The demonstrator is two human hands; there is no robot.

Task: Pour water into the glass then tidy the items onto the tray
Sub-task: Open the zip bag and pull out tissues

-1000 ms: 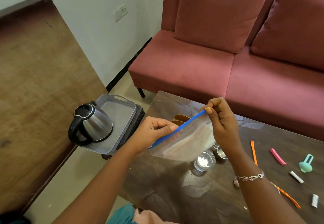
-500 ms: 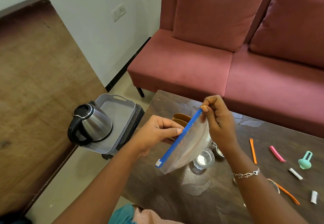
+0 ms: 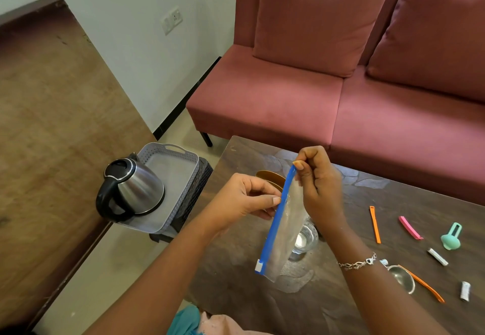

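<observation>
Glass [image 3: 307, 239]: left half veiled by the zip bag [image 3: 283, 232], water level not readable; gold discs [image 3: 270, 177] at its 11 o'clock mostly behind the left hand [image 3: 241, 201] and bag, kind unclear. Steel bowl [image 3: 402, 279] at 4 o'clock of the glass partly under the right wrist [image 3: 353, 261]; small white stick [image 3: 437, 256] further toward 3 o'clock too small to name. Kettle [image 3: 133, 187] covers the tray's [image 3: 183, 156] 9 o'clock side; sofa [image 3: 315, 98] cut by top and right edges.

You had a red sofa [image 3: 262, 103] at one o'clock, two cushions [image 3: 320, 14] upright against its back, a white wall socket [image 3: 172, 20] at eleven, and a brown wooden table [image 3: 52, 98] at nine.
</observation>
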